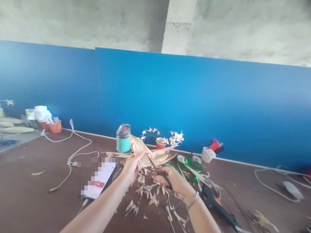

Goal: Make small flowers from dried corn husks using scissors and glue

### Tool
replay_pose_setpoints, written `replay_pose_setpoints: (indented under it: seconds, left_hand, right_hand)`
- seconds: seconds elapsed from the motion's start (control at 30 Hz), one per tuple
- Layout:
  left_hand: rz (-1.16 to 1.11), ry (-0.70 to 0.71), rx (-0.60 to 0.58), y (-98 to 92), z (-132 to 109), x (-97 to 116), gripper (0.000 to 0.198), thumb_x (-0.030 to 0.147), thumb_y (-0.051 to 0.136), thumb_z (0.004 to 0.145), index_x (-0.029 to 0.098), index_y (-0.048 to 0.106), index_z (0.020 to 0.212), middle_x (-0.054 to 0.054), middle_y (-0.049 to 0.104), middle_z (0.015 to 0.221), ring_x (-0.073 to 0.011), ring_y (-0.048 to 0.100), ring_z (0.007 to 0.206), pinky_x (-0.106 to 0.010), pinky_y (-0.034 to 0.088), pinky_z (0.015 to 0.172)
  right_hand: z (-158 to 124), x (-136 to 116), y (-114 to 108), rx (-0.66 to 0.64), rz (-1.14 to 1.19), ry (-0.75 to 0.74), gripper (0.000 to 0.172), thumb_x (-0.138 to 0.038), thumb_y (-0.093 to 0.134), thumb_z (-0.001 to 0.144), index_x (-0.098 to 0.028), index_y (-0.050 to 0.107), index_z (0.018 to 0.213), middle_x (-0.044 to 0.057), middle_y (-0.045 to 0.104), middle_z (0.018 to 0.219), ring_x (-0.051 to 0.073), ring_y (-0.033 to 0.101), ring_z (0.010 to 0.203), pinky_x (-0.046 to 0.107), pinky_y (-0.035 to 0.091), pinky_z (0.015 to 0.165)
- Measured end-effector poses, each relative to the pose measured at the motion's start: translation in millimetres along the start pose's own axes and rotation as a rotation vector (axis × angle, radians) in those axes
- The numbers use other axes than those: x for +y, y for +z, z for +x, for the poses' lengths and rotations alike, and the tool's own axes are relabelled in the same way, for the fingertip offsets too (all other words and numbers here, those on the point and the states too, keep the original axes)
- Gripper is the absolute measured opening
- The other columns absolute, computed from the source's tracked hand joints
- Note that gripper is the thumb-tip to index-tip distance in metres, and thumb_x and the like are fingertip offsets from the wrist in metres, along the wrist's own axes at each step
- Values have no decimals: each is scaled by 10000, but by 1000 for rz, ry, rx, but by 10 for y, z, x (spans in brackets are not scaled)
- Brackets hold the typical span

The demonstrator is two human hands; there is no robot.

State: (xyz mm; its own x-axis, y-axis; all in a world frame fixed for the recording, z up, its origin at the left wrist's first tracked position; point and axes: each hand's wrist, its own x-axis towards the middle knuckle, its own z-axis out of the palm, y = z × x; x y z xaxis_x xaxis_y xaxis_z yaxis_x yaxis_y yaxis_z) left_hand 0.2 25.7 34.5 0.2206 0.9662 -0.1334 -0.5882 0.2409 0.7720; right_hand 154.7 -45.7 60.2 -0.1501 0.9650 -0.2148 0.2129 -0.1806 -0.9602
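My left hand (132,166) is closed on a pale dried corn husk (139,146), which rises above the fingers. Black-handled scissors (165,178) are in my right hand (171,178), their blades reaching up-left to the husk's right edge. Whether the blades are apart is too small to tell. Beneath both hands, cut husk flowers (153,199) and scraps are scattered on the brown table (97,216). More husk strips (161,158) lie in a heap just behind the hands.
Behind stand a turquoise bottle (123,142) and a red cup (160,143) with husk flowers. Green ribbon rolls (194,165) and a black glue gun (218,207) lie right. A phone (100,178) is left, near white cables (73,155). A blue partition (194,103) closes off the back.
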Motion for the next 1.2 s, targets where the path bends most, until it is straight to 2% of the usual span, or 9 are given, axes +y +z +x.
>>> replay_pose_setpoints:
  seconds: [0.23, 0.47, 0.9, 1.1, 1.2]
  left_hand:
    - [41, -46, -27, 6, -4, 95, 258, 195, 732, 664, 100, 663, 894, -107, 735, 756, -228, 697, 690, -296, 540, 657]
    - [64, -58, -95, -42, 40, 85, 333, 235, 756, 644, 103, 665, 937, -123, 735, 816, -251, 697, 749, -316, 544, 685]
    - [98, -62, -98, -106, 91, 56, 326, 241, 752, 654, 106, 667, 939, -129, 732, 846, -244, 693, 779, -297, 543, 681]
    - [88, -72, -89, -69, 60, 74, 319, 231, 753, 651, 103, 671, 932, -124, 735, 812, -248, 696, 749, -303, 542, 661]
    - [82, -65, -102, -73, 59, 67, 304, 236, 752, 654, 107, 675, 918, -122, 736, 809, -242, 697, 735, -293, 538, 656]
  right_hand:
    - [15, 49, -58, -26, -42, 11, 172, -291, 664, 670, -137, 588, 682, -98, 385, 379, 27, 300, 329, 168, 192, 338]
    - [-19, 18, -64, -36, -13, 36, 168, -289, 669, 669, -145, 584, 672, -113, 345, 350, 25, 265, 315, 172, 182, 336]
    - [-1, 60, -90, -56, -44, 12, 144, -269, 652, 687, -143, 584, 662, -111, 344, 349, 27, 248, 316, 173, 167, 342]
    - [-21, 25, -75, -37, -56, 37, 136, -265, 639, 688, -142, 581, 695, -93, 417, 351, 29, 293, 306, 163, 197, 331]
    - [-21, 24, -65, -47, -29, 23, 148, -274, 647, 686, -145, 575, 681, -106, 379, 346, 31, 295, 310, 164, 201, 331]
